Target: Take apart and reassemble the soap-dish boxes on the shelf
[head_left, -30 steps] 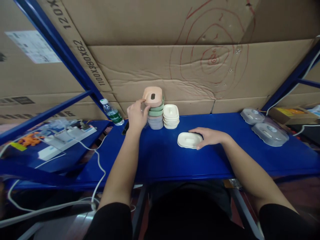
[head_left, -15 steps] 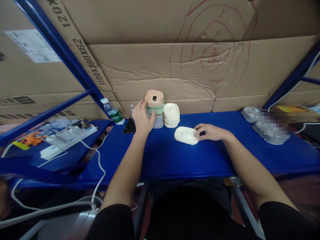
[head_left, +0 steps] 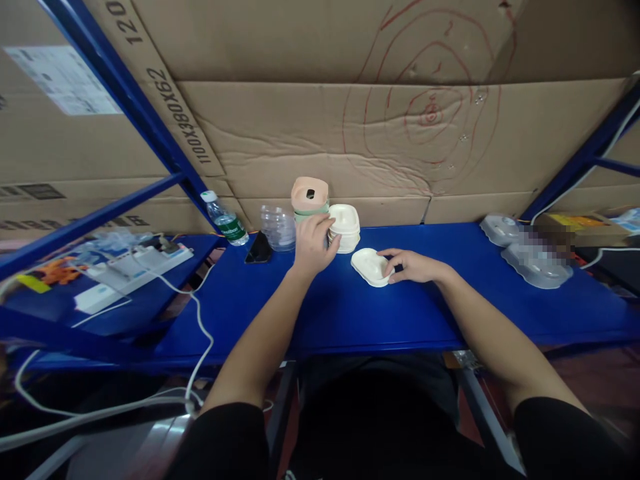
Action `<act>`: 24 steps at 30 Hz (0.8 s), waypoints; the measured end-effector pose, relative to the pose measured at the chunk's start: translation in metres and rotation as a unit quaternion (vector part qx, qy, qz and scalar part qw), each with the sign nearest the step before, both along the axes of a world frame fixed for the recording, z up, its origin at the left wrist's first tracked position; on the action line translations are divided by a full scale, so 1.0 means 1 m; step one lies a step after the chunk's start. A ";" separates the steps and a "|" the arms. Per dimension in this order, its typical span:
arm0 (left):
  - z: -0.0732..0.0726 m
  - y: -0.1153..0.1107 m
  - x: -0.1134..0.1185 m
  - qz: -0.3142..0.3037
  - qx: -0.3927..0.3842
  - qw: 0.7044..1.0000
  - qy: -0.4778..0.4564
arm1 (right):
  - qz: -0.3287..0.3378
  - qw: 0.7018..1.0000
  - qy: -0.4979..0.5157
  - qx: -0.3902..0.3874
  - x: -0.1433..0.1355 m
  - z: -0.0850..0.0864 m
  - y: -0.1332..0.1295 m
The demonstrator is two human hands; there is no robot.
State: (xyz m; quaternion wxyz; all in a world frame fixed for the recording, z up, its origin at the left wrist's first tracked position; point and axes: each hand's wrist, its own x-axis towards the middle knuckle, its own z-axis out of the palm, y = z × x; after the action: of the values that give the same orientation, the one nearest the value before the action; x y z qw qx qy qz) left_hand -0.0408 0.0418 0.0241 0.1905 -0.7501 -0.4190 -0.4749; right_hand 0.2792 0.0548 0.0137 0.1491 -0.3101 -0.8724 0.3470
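Observation:
My left hand is at the left side of a stack of cream plastic lids, its thumb and fingers apart. Whether its fingertips touch the stack I cannot tell. Behind this hand stands a taller stack, with a peach-coloured box that has a hole in its top and a green piece beneath; the lower part is hidden. My right hand grips the right edge of a cream, rounded lid, thumb in front and fingers on top. That lid rests on or just above the blue table, in front of the cream stack.
A clear plastic jar, a black phone and a water bottle stand or lie left of the stacks. Clear plastic packs lie at the right. A white power strip with cables is at far left. Cardboard closes the back.
My left hand has moved right, from the peach-and-green stack to the cream stack, uncovering the clear jar. My right hand has shifted slightly left, and its lid has turned a little.

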 end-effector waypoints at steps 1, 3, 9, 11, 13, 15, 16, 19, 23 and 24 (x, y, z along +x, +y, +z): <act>0.000 -0.002 0.003 -0.013 -0.001 1.000 0.014 | 0.006 1.000 0.018 -0.015 0.001 0.007 -0.004; 0.002 -0.004 0.006 -0.020 0.004 0.999 0.028 | 0.012 0.998 0.054 -0.036 0.007 0.024 -0.013; 0.008 -0.001 -0.006 0.022 0.057 0.998 -0.021 | -0.077 0.972 0.215 0.046 0.016 0.069 -0.032; 0.008 0.002 -0.010 0.041 0.061 0.997 -0.037 | -0.116 0.956 0.236 0.126 0.005 0.071 -0.024; 0.007 0.003 -0.013 0.046 0.063 0.996 -0.046 | -0.130 0.942 0.228 0.211 -0.014 0.067 -0.009; 0.006 0.005 -0.014 0.039 0.069 0.996 -0.045 | -0.129 0.933 0.195 0.272 -0.036 0.061 0.012; 0.005 0.005 -0.015 0.035 0.070 0.996 -0.041 | -0.125 0.932 0.175 0.291 -0.046 0.059 0.022; 0.004 0.005 -0.018 0.039 0.067 0.996 -0.035 | -0.127 0.929 0.122 0.326 -0.073 0.053 0.050; 0.005 0.006 -0.021 0.058 0.078 0.995 -0.034 | -0.123 0.932 0.075 0.333 -0.096 0.050 0.069; 0.006 0.006 -0.021 0.059 0.081 0.994 -0.033 | -0.119 0.933 0.070 0.332 -0.100 0.049 0.071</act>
State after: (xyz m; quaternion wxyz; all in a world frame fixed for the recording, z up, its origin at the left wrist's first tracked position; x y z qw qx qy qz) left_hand -0.0617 0.0482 0.0298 0.2638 -0.6902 -0.4288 -0.5198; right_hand 0.1789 0.1260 0.0624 0.3443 -0.3197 -0.8819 0.0379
